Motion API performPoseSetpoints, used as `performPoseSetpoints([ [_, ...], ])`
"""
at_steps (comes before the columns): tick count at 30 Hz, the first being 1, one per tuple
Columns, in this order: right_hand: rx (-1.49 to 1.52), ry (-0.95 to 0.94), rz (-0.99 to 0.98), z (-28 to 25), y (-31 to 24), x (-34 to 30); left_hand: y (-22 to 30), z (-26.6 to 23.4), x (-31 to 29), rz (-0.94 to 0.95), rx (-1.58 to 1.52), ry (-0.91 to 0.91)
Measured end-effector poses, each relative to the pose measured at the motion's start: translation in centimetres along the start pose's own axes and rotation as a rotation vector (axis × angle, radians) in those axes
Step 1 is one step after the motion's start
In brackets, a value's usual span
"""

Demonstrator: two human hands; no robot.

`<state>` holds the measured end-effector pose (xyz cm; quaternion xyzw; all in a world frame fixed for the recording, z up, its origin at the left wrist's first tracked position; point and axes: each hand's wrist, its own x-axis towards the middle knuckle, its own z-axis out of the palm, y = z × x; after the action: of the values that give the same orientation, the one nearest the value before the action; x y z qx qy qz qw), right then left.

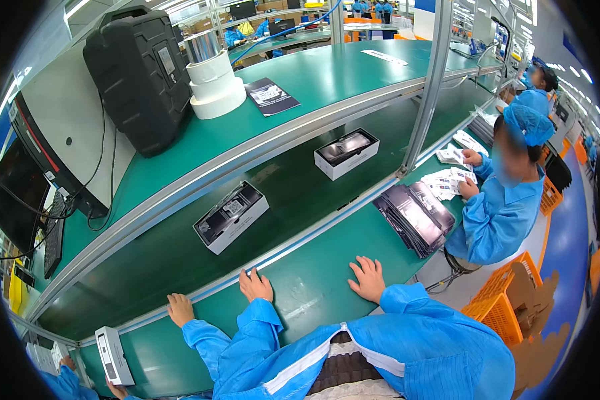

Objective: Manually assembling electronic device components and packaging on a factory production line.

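Palm down at the far edge of the green bench (313, 283), my left hand (255, 285) has its fingers spread, the tips at the metal rail. My right hand (368, 278) lies flatter on the bench to the right, fingers apart and holding nothing. Past the rail, on the lower dark green surface, is a white open-topped box (232, 217) with a dark, shiny item inside, nearest my left hand. A similar white box (347, 155) sits farther off to the right. Right of my right hand lies a stack of dark glossy packs (417, 217).
Left of mine, another person's hand (180, 311) rests by the rail; a long white box (113, 357) is held nearby. A co-worker (513, 200) at right handles white cards (447, 181). The raised shelf carries a black case (137, 80) and tape rolls (213, 80). A metal post (430, 87) stands ahead.
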<state>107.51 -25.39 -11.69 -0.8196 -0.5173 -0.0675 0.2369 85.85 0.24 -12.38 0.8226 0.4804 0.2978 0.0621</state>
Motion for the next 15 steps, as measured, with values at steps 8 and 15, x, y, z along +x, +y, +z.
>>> performPoseSetpoints([
  [8,0.693,0.451,-0.221,-22.7,-5.9,10.4,-1.5,1.7,0.0,0.034,0.051,0.000],
  [15,1.188,1.265,-1.167,-39.3,-14.5,12.0,-1.1,1.0,0.0,0.028,0.029,-0.024],
])
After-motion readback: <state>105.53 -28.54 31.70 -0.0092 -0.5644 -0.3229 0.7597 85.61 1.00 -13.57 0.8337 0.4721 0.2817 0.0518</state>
